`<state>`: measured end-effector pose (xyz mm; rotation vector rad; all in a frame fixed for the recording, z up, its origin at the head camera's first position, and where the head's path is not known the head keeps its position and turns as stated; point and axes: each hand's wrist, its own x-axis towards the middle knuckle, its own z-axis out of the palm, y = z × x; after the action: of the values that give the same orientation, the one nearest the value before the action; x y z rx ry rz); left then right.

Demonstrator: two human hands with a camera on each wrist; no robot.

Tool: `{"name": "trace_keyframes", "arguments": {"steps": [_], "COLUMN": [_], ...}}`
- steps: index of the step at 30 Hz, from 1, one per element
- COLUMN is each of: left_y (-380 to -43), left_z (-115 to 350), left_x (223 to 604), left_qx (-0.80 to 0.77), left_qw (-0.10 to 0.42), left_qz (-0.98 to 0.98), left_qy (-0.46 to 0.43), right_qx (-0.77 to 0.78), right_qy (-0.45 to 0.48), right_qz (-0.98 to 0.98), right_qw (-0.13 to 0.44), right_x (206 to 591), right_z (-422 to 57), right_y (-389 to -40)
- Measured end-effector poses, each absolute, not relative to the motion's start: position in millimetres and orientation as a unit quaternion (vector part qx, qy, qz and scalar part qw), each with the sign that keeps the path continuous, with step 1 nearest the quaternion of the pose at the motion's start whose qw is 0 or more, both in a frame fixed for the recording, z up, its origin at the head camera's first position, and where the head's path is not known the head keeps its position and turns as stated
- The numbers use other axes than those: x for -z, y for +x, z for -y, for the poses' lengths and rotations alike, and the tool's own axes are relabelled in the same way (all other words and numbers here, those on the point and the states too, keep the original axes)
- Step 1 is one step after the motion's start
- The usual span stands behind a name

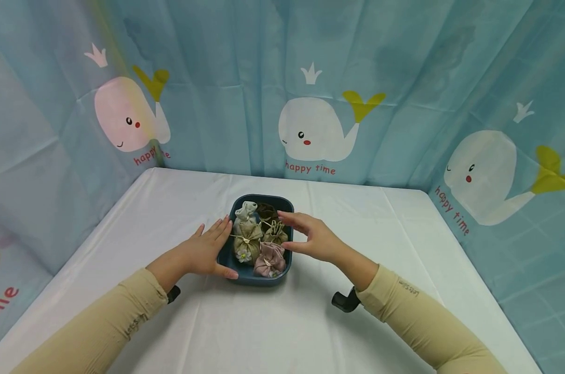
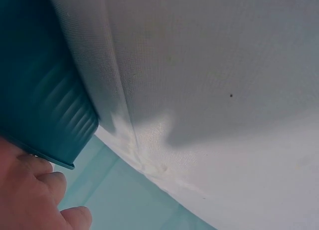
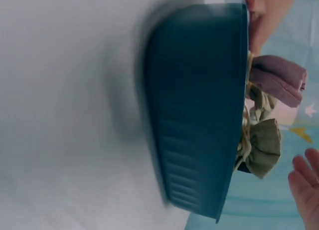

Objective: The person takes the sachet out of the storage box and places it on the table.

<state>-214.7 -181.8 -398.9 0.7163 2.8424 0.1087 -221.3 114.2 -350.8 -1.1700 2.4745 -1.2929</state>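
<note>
The fingers of the left hand (image 1: 202, 254) were held nearly straight, laid against the left rim of the blue box (image 1: 259, 282), with the thumb set apart near its front corner. The fingers of the right hand (image 1: 317, 239) were parted from the thumb over the right rim, and nothing was seen to be pinched between them. In the right wrist view a gap was shown between these fingers and the nearest cloth tops.

Inside the box, small drawstring pouches were gathered: a pink pouch (image 1: 270, 259) at the front, a tan pouch (image 1: 247, 241) with a white flower, an olive pouch (image 1: 276, 234) by the right hand, a pale pouch (image 1: 246, 210) and a dark brown pouch (image 1: 266, 210) behind. The box was set on the white tabletop (image 1: 264, 332), below a whale-printed curtain (image 1: 245, 130).

The step in hand was judged to be a reach into the box while its left side was steadied. For a pouch to be lifted, the right thumb and fingers would need to be lowered and closed on its gathered neck.
</note>
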Motion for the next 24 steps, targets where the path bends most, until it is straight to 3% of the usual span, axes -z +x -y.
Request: {"name": "trace_keyframes", "arguments": {"steps": [10, 24], "left_y": [-214, -215], "left_z": [182, 182], "left_x": [399, 401], "left_qx": [-0.038, -0.041], "left_qw": [0.103, 0.099], "left_qz": [-0.964, -0.964], "left_qy": [0.243, 0.242], "right_qx": [0.458, 0.395], "right_qy": [-0.382, -0.341], "right_qz": [-0.795, -0.844], "right_qw": [0.115, 0.124], "right_x": [375, 385], "right_z": [-111, -102], "right_y": [-229, -224]}}
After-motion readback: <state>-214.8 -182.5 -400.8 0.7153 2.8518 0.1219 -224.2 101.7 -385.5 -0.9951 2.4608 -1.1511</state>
